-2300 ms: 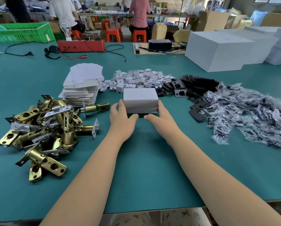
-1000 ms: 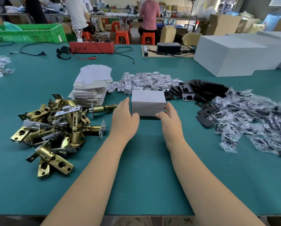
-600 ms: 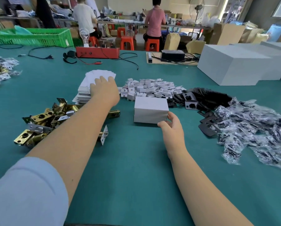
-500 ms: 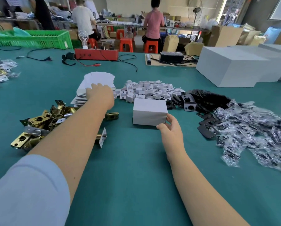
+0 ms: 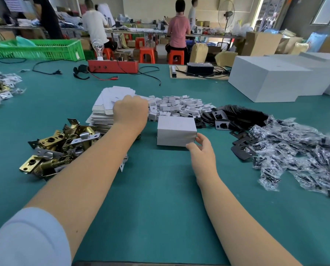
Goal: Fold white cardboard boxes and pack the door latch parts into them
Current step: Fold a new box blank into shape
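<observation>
A closed white cardboard box [image 5: 176,129] stands on the green table [image 5: 160,198] in the middle. My right hand [image 5: 201,152] holds its near right corner between thumb and curled fingers. My left hand [image 5: 130,110] reaches over the stack of flat white box blanks [image 5: 100,116] to the left of the box, its fingers curled down onto the top blank [image 5: 112,95]; the fingertips are hidden. A heap of brass door latches [image 5: 64,144] lies nearer, at the left, partly under my left forearm.
Behind the box lies a pile of small white card inserts [image 5: 179,106]. Black strike plates [image 5: 240,114] and bagged screws [image 5: 298,150] spread to the right. Large white cartons [image 5: 265,77] stand at the far right, a red device [image 5: 112,66] and a green crate [image 5: 35,49] at the back.
My left hand has left the box and reached to the stack of flat blanks, where its fingers have curled onto the top sheet. My right hand has stayed at the box's corner.
</observation>
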`<state>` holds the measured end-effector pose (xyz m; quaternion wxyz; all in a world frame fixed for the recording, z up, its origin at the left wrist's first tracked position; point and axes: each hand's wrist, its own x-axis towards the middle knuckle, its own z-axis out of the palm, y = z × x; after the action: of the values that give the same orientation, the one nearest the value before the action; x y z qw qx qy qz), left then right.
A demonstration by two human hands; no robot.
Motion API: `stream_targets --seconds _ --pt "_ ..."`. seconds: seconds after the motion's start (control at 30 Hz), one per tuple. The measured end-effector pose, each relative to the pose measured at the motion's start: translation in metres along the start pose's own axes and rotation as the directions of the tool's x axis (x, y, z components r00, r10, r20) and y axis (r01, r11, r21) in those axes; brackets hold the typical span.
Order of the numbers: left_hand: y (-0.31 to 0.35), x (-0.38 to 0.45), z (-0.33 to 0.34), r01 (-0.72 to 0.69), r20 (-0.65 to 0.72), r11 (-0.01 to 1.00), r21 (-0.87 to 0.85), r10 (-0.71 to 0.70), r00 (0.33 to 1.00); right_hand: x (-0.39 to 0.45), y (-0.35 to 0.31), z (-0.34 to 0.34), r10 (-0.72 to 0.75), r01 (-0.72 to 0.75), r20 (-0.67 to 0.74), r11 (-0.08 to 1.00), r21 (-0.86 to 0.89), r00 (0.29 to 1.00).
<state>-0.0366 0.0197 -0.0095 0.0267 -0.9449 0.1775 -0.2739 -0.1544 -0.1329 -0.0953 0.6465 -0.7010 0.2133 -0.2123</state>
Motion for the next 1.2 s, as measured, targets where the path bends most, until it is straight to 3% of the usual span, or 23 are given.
stream_targets --seconds 0.13,0.23,0.33,0.5,0.6,0.67,0.73,0.8,0.87,0.97,1.2 --pt "0.019 -0.027 -0.023 -0.06 -0.244 0.973 -0.223 0.003 0.97 0.002 -0.007 -0.005 0.086 -0.08 -0.044 0.988 0.133 0.995" --pt "0.034 -0.055 -0.035 -0.23 -0.569 0.915 -0.332 0.0 0.822 0.007 -0.017 -0.012 0.274 -0.231 -0.097 0.92 0.315 0.957" --pt "0.053 -0.081 -0.038 -0.398 -0.672 0.839 -0.371 0.054 0.739 0.008 -0.022 -0.026 0.361 -0.352 0.088 0.778 0.521 0.928" --pt "0.086 -0.111 -0.029 -0.518 -0.68 0.769 -0.374 0.153 0.717 -0.001 -0.014 -0.05 0.256 -0.484 0.413 0.535 0.692 0.874" --pt "0.093 -0.121 -0.02 -0.618 -0.617 0.675 -0.404 0.298 0.728 -0.006 -0.008 -0.06 0.172 -0.532 0.515 0.455 0.715 0.84" --pt "0.093 -0.129 -0.014 -0.577 -0.461 0.602 -0.553 0.356 0.813 -0.008 -0.006 -0.063 0.168 -0.54 0.521 0.414 0.733 0.837" --pt "0.09 -0.133 -0.012 -0.332 -0.195 0.537 -0.775 0.297 0.935 -0.008 -0.005 -0.064 0.161 -0.515 0.504 0.467 0.719 0.849" --pt "0.083 -0.129 -0.007 -0.089 -0.013 0.498 -0.862 0.154 0.988 -0.011 -0.005 -0.062 0.161 -0.504 0.507 0.544 0.67 0.847" --pt "0.075 -0.123 0.0 0.02 0.084 0.528 -0.849 0.098 0.992 -0.015 -0.004 -0.059 0.165 -0.506 0.519 0.588 0.631 0.839" --pt "0.066 -0.122 0.003 0.078 0.182 0.52 -0.85 0.152 0.972 -0.018 -0.006 -0.055 0.167 -0.489 0.511 0.633 0.6 0.843" --pt "0.071 -0.124 -0.004 0.073 0.168 0.516 -0.854 0.14 0.976 -0.023 -0.012 -0.054 0.151 -0.456 0.521 0.716 0.529 0.84"
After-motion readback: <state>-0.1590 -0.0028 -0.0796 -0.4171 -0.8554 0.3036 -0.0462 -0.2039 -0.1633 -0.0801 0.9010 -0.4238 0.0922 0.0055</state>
